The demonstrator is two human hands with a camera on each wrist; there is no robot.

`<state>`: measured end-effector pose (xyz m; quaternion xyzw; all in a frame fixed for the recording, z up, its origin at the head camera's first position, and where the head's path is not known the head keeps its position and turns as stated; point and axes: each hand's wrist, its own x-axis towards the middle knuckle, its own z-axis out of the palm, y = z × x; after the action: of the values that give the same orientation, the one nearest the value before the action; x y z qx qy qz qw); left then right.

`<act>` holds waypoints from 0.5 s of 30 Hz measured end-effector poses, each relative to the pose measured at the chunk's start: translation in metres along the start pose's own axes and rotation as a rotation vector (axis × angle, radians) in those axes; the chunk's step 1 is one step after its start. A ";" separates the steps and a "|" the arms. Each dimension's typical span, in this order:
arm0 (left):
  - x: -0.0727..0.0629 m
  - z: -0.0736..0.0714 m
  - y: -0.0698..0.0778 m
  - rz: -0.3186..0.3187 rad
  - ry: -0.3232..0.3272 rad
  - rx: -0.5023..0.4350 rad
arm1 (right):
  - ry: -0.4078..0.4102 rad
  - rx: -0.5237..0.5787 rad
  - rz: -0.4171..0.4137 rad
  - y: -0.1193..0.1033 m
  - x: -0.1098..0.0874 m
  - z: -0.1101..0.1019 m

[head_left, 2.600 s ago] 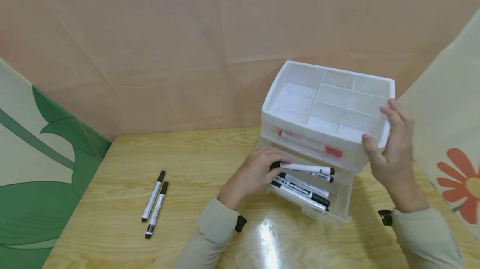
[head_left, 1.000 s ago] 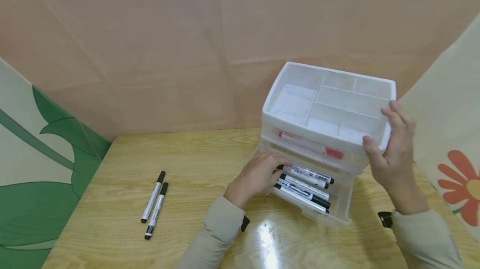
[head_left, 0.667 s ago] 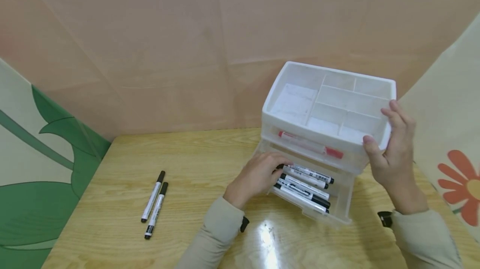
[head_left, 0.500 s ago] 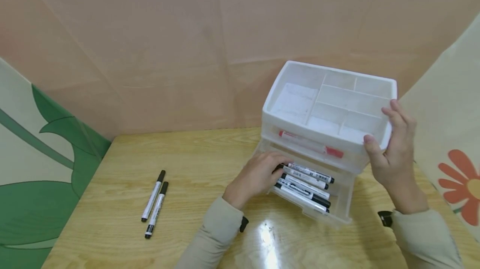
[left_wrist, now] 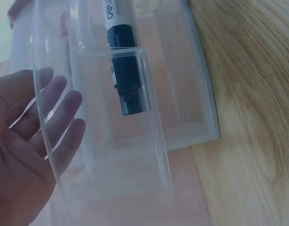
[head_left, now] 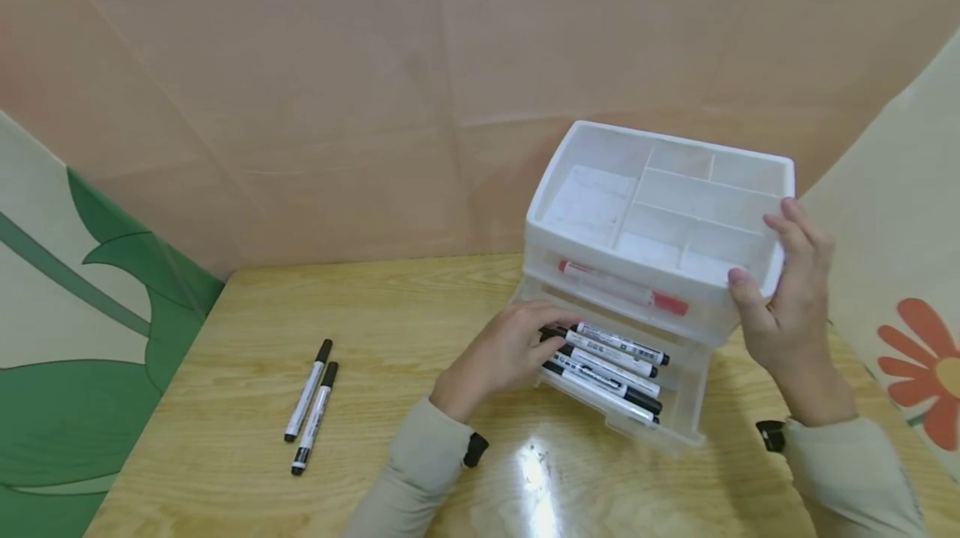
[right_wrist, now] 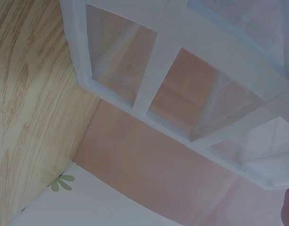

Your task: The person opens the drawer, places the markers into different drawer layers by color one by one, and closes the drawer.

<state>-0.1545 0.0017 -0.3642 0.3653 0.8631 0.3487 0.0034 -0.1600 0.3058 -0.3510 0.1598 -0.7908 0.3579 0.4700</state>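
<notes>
A white plastic drawer organizer [head_left: 637,261] stands at the right, its clear lower drawer [head_left: 688,404] pulled out. Several white markers [head_left: 611,350] with black caps lie side by side in that drawer. My left hand [head_left: 495,354] is over the drawer's left end, fingertips right at the black caps. In the left wrist view, the left fingers [left_wrist: 59,120] are relaxed and spread behind the clear drawer wall, and a marker's black cap [left_wrist: 127,70] lies apart from them. My right hand [head_left: 798,321] grips the organizer's top right rim, thumb in front, fingers at the side.
A red marker [head_left: 622,286] shows through the closed upper drawer. The organizer's top tray is split by dividers [head_left: 697,180]. Two black-capped markers [head_left: 307,404] lie on the wooden table [head_left: 405,304] at the left. A fabric backdrop [head_left: 337,104] rises behind the table.
Earlier my left hand held a marker above the drawer; it now lies among the others. The left fingers have loosened and drawn back slightly left. My right hand has kept its grip.
</notes>
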 end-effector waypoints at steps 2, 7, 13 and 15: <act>-0.002 -0.001 0.000 -0.010 0.009 -0.010 | -0.001 -0.002 0.004 -0.004 0.001 0.000; -0.007 -0.007 0.001 -0.038 0.032 -0.029 | -0.008 -0.014 0.010 -0.009 0.003 -0.001; -0.013 -0.012 0.000 -0.031 0.053 -0.029 | -0.016 -0.014 0.013 -0.009 0.002 -0.002; -0.015 -0.012 -0.001 -0.033 0.058 -0.019 | -0.018 -0.015 0.014 -0.008 0.002 -0.002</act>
<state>-0.1468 -0.0157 -0.3592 0.3409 0.8654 0.3670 -0.0126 -0.1552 0.3020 -0.3455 0.1540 -0.7990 0.3537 0.4614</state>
